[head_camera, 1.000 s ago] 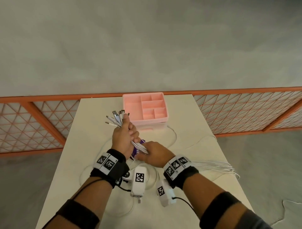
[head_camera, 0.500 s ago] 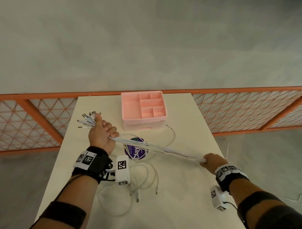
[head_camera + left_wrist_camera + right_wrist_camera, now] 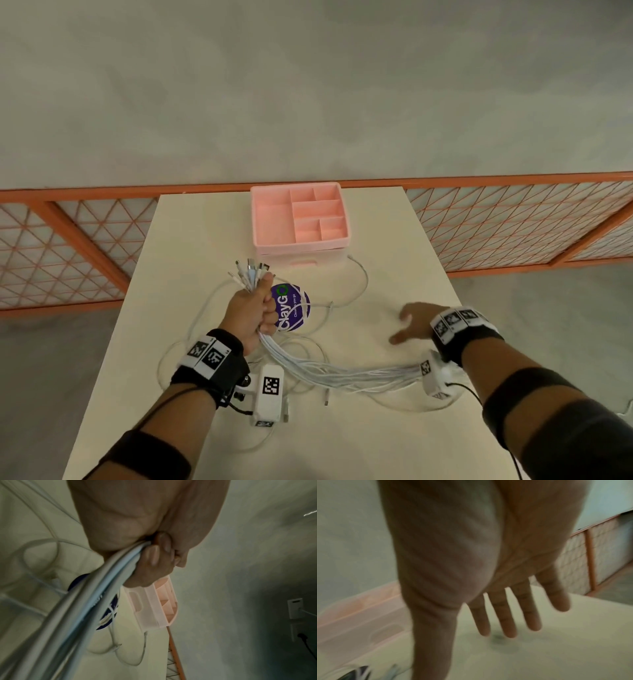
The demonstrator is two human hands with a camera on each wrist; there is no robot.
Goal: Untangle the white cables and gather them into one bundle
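My left hand (image 3: 255, 310) grips a bundle of white cables (image 3: 346, 375) near their plug ends (image 3: 248, 272), which stick up out of the fist. In the left wrist view the curled fingers (image 3: 154, 555) wrap the white cables (image 3: 96, 595). The bundle sags from the fist and trails right across the table under my right wrist. My right hand (image 3: 407, 325) hovers over the table with straight, spread fingers (image 3: 510, 616) and holds nothing. More loose white cables (image 3: 359, 284) lie looped on the table around a round purple sticker (image 3: 291, 308).
A pink compartment organizer (image 3: 299, 221) stands at the far middle of the cream table (image 3: 191, 240). An orange lattice fence (image 3: 68, 246) runs behind the table. A loose cable plug (image 3: 327, 399) lies near the front.
My right hand has let go of the far end of the bundle and moved left over the table, fingers spread. The bundle, stretched taut before, now sags. My left hand moved right.
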